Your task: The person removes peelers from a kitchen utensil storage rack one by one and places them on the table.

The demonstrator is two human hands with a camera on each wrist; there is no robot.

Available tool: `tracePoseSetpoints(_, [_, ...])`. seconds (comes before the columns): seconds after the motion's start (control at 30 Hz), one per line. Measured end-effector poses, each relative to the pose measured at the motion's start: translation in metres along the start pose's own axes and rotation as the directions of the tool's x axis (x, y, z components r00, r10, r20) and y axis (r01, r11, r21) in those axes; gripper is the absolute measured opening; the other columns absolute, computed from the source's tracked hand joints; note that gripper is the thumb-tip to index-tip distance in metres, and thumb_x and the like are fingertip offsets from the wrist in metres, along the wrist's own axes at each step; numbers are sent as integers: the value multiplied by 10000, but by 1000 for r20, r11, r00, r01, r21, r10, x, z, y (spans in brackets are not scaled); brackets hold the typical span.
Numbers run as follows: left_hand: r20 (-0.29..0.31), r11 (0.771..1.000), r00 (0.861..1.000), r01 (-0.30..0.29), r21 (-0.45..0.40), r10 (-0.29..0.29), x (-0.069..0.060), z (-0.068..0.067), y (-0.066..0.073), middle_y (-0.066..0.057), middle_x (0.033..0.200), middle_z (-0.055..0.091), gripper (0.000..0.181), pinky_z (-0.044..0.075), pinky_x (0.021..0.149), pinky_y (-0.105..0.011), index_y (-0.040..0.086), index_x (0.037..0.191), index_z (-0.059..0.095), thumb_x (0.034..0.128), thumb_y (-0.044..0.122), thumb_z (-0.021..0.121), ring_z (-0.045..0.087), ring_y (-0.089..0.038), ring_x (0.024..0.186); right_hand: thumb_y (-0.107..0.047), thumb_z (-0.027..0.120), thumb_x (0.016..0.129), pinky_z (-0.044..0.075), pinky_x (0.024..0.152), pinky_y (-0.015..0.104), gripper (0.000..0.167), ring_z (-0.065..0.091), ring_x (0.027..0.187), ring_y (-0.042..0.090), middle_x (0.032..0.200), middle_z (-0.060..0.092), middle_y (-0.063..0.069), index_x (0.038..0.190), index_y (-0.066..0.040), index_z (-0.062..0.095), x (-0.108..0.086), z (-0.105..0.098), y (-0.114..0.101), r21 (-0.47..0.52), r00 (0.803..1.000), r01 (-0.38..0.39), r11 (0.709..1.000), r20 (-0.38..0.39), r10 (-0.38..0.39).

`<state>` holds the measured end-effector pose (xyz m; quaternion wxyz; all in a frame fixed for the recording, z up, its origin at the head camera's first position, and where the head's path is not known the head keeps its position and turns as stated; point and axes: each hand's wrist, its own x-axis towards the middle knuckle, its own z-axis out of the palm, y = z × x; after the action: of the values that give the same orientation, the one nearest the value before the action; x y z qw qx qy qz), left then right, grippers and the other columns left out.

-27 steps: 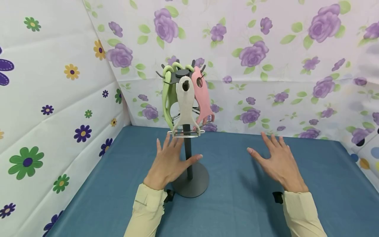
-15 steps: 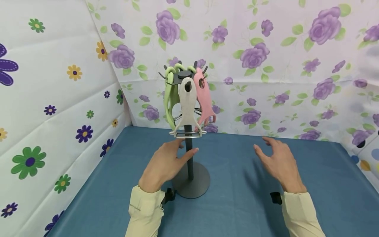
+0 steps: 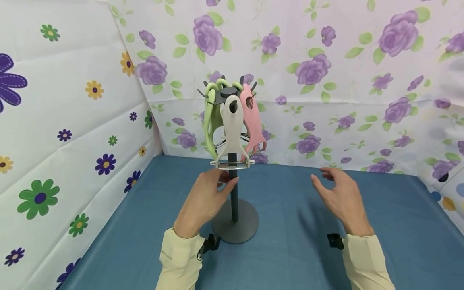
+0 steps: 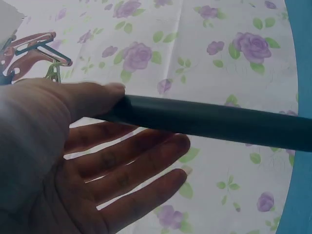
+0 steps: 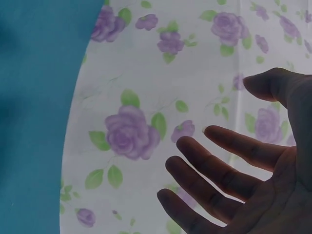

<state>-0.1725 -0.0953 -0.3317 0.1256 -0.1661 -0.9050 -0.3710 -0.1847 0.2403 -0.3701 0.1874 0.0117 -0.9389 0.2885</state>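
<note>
In the head view a dark stand [image 3: 235, 193] with a round base and hooks at its top bears several Y-shaped peelers. A white peeler [image 3: 233, 125] hangs in front, a pink peeler [image 3: 253, 119] to its right, and green peelers [image 3: 210, 121] at the left and back. Just below the white peeler's blade, my left hand [image 3: 204, 197] holds the stand's pole [image 4: 209, 117] between thumb and fingers; the left wrist view shows the lower fingers extended loosely past it. My right hand [image 3: 340, 197] hovers at the right, holding nothing, its fingers loosely curled in the right wrist view.
A blue cloth [image 3: 286, 241] covers the table. Behind it hangs a white sheet with purple roses [image 3: 313, 70]; another sheet with coloured flowers [image 3: 72, 112] closes the left side. Dark wrist cameras [image 3: 210, 243] are strapped to both wrists.
My left hand's spread fingers have curled in, and thumb and fingers have closed on the pole. My right hand's fingers have bent from straight to loosely curled. The head view has shifted slightly.
</note>
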Motion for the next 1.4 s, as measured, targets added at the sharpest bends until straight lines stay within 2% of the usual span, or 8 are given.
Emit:
tracePoseSetpoints(0.17, [9, 999, 1000, -4, -46, 4, -1, 1, 4, -47, 1017, 734, 178, 626, 858, -377, 75, 1130, 681, 1014, 209, 662, 726, -162, 939, -485, 590, 1017, 483, 894, 642, 549, 583, 1192, 413, 1280, 657, 236, 1376, -70, 605, 2, 0, -10, 26, 1000, 9, 1000, 2, -9])
tracePoseSetpoints(0.37, [-5, 998, 999, -37, -52, 37, -1, 4, 6, -99, 1071, 730, 210, 634, 810, -370, 29, 1183, 635, 1030, 172, 628, 732, -214, 1001, -457, 607, 1015, 489, 895, 638, 529, 587, 1178, 408, 1277, 654, 233, 1359, -56, 617, 2, 1, -19, 35, 1000, 21, 999, -23, -20])
tracePoseSetpoints(0.53, [-68, 997, 996, -57, -49, 54, -2, 7, 7, -84, 1002, 748, 163, 624, 722, -324, 35, 1114, 685, 1021, 159, 636, 735, -200, 934, -401, 630, 1013, 500, 906, 607, 472, 592, 1161, 384, 1260, 656, 213, 1339, -59, 629, 1, 0, -24, 59, 997, 37, 998, -66, -33])
tracePoseSetpoints(0.73, [-152, 994, 986, -83, -75, 71, -3, 9, 7, -75, 955, 779, 133, 633, 741, -344, 55, 1060, 749, 982, 141, 685, 755, -185, 910, -377, 646, 1008, 511, 905, 591, 440, 610, 1129, 380, 1235, 665, 204, 1308, -56, 647, -1, 1, -28, 87, 992, 58, 995, -119, -47])
tracePoseSetpoints(0.83, [-168, 992, 983, -92, -84, 77, -2, 9, 7, -71, 946, 780, 133, 632, 736, -344, 61, 1061, 750, 976, 146, 694, 755, -177, 891, -373, 654, 1003, 512, 888, 588, 427, 617, 1114, 382, 1221, 674, 202, 1293, -59, 657, -1, 0, -30, 93, 989, 54, 994, -144, -40])
tracePoseSetpoints(1.1, [-201, 988, 976, -110, -105, 87, -1, 10, 8, -69, 956, 776, 145, 635, 704, -324, 92, 1099, 680, 972, 159, 700, 754, -175, 876, -386, 652, 1003, 501, 903, 592, 436, 605, 1140, 377, 1238, 667, 193, 1307, -74, 650, -1, -1, -31, 95, 990, 51, 994, -132, -39])
tracePoseSetpoints(1.4, [-250, 991, 967, -85, -103, 56, -1, 13, 10, -82, 943, 767, 165, 631, 680, -345, 84, 1091, 687, 953, 166, 729, 751, -193, 854, -364, 666, 999, 502, 922, 597, 427, 603, 1124, 378, 1236, 659, 192, 1305, -67, 653, -2, 0, -33, 112, 986, 86, 990, -153, -68])
